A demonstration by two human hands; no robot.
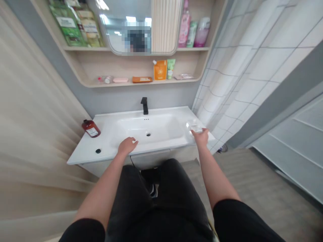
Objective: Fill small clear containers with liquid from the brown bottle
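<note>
My right hand (201, 137) grips the near edge of a clear, see-through container (193, 125) on the right end of the white counter. The container's exact shape is hard to make out against the white. My left hand (127, 146) hovers by the front rim of the white sink (161, 129), its fingers loosely bent, with a gap between thumb and forefinger and nothing visible in it. At the left end of the counter lies a brown bottle (91, 128) with a white label and dark cap. Nearer the front is a small round black piece (98, 151).
A black faucet (144, 106) rises behind the basin. Above, a mirror cabinet (126, 33) has shelves holding bottles, an orange pouch (160, 70), a green tube (171, 68) and an orange packet (142, 79). Curtains hang at left (37, 117) and right (227, 77).
</note>
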